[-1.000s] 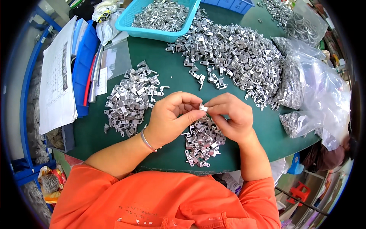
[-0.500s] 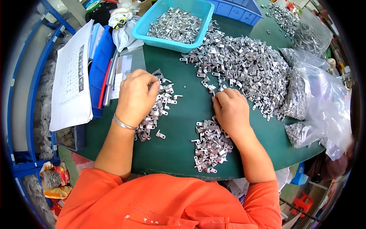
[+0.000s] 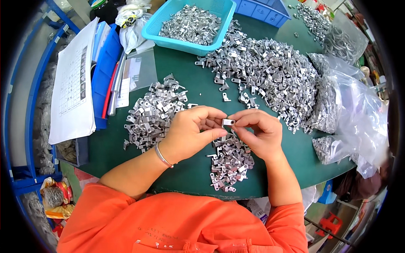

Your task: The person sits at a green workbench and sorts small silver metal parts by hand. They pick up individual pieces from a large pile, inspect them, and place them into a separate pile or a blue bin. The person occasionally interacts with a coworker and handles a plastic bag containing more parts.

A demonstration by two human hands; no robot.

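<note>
A small silver metal bracket (image 3: pixel 228 122) with a round hole is pinched between my two hands above the table. My left hand (image 3: pixel 189 130) has its fingertips closed at the bracket's left end. From the other side, my right hand (image 3: pixel 262 131) grips its holed end between thumb and fingers. Just below lies a small pile of brackets (image 3: pixel 230 162) near the table edge. To the left of my left hand spreads another pile of brackets (image 3: pixel 149 111). The largest heap of brackets (image 3: pixel 270 71) covers the table beyond my right hand.
A turquoise basket (image 3: pixel 148 34) of metal parts stands at the back, beside a blue crate (image 3: pixel 263 14). Plastic bags (image 3: pixel 358 109) line the right side. At left are a blue file holder (image 3: pixel 109 63), paper sheets (image 3: pixel 74 84) and a red pen (image 3: pixel 109 90).
My hands have come together over the near pile, my left from the left pile and my right from the big heap. A bracket now shows between their fingers.
</note>
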